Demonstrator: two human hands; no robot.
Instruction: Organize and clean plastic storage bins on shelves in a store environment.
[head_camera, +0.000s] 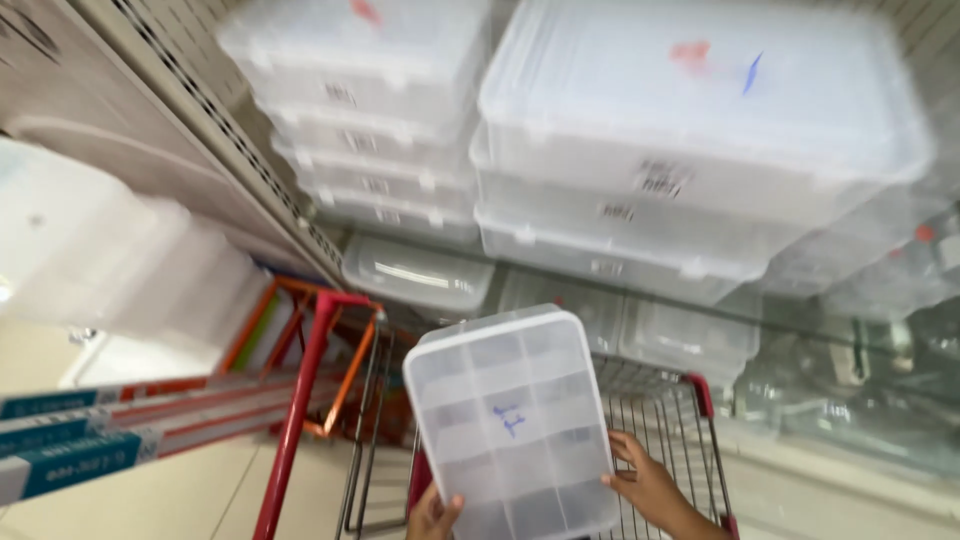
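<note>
Both hands' fingers (628, 452) grip the divided clear box (512, 420), long axis pointing away.

Clear, frosted divided box (512, 425) with a grid of compartments and a small blue scribble on its lid. Milky-white stacked bins (690, 150), one lid marked red and blue. Red-framed cart (300, 400) with grey wire mesh. Orange ladder (262, 320). Teal shelf labels (70, 462).
</note>
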